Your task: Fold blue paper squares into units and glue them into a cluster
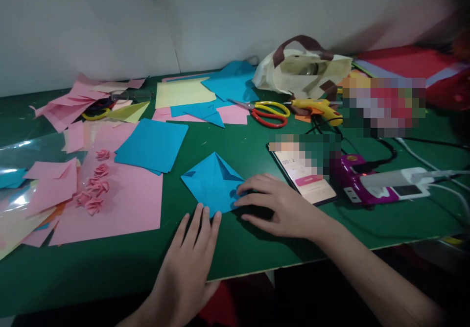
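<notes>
A blue sheet of origami paper point(213, 185) lies on the green table, turned like a diamond, with folds showing at its left and upper right. My left hand point(193, 248) rests flat with its fingers stretched out, the fingertips on the paper's lower edge. From the right, my right hand point(277, 204) reaches over the paper's right corner, fingers apart and slightly bent, fingertips touching or just above it. Left of the folded paper sits a stack of blue paper squares point(152, 146). Several small pink paper roses point(97, 185) lie on a large pink sheet point(135, 204).
Red-and-yellow scissors point(270, 114) and a yellow glue gun point(316, 109) lie behind. A phone point(306, 180) and a purple power adapter point(352, 180) with cables are at the right. A cream bag point(268, 75) stands near the wall. Pink scraps point(79, 99) lie at the back left.
</notes>
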A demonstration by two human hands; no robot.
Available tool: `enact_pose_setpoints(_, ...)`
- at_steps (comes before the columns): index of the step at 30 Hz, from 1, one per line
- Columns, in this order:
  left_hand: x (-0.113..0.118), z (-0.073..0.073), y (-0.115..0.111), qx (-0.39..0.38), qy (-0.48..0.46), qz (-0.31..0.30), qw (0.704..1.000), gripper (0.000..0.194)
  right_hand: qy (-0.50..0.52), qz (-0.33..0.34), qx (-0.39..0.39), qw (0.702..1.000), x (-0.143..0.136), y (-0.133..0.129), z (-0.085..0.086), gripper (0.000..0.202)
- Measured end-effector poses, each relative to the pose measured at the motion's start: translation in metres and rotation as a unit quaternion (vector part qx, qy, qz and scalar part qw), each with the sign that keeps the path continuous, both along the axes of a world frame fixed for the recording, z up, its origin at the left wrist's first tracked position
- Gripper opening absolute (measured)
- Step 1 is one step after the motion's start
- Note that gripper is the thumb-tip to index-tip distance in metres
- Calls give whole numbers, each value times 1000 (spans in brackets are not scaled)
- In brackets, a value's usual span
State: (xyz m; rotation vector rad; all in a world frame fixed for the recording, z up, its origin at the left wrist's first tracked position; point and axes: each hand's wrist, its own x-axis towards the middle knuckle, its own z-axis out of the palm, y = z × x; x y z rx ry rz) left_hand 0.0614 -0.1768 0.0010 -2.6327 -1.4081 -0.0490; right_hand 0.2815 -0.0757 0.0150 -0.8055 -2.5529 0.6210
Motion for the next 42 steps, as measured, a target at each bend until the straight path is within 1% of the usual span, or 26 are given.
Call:
enact_pose_setpoints(4, -3, -2, 0, 9, -10, -5, 1000, 77, -18, 4, 23, 1000, -6, 4, -6, 18)
enact_pose_setpoints(8, -6, -1, 1, 16, -30, -11, 999, 85, -23, -12, 54, 998, -12, 5, -8, 20)
enact_pose_setpoints(10, -8, 0, 1, 14, -43, -16, 999, 89, -20, -28, 50, 998, -16, 5, -8, 20)
enact_pose_setpoints(13, -9, 0, 1, 2, -73, -18, 997, 95, 7, -54, 27, 998, -22, 5, -9, 14)
enact_pose_setpoints(15, -10, 0, 1, -16, -95, -13, 995, 96, 33, -87, 15, 996, -25, 5, -11, 10)
enact_pose_setpoints(16, -10, 1, 1, -28, -105, -13, 994, 94, 44, -111, 12, 993, -27, 5, -12, 11)
enact_pose_setpoints(19, -13, 5, 2, -69, -132, -25, 989, 85, 53, -170, 3, 984, -30, 5, -16, 25)
enact_pose_setpoints(21, -17, 9, 6, -99, -159, -29, 982, 72, 48, -170, -17, 984, -31, 4, -18, 28)
enact_pose_setpoints(22, -20, 10, 9, -110, -177, -27, 978, 62, 46, -162, -27, 985, -31, 4, -19, 28)
enact_pose_setpoints(24, -26, 14, 17, -112, -208, -1, 972, 39, 45, -150, -36, 987, -32, 4, -20, 28)
enact_pose_setpoints(25, -29, 15, 22, -103, -216, 1, 971, 32, 47, -149, -32, 987, -32, 4, -20, 30)
enact_pose_setpoints(29, -35, 17, 35, -55, -219, 61, 972, 28, 38, -164, 14, 986, -33, 3, -20, 37)
enact_pose_setpoints(32, -35, 15, 38, -53, -233, 86, 967, 26, 40, -188, 47, 980, -33, 3, -18, 47)
enact_pose_setpoints(34, -35, 13, 39, -64, -235, 79, 967, 26, 52, -189, 45, 979, -33, 4, -18, 49)
enact_pose_setpoints(36, -36, 11, 40, -61, -222, 64, 971, 25, 57, -165, 32, 984, -33, 5, -19, 43)
enact_pose_setpoints(39, -36, 9, 43, -33, -191, 35, 980, 25, 47, -126, 28, 991, -33, 7, -22, 30)
enact_pose_setpoints(42, -37, 10, 47, -8, -157, 0, 988, 27, 34, -112, 38, 992, -32, 8, -23, 27)
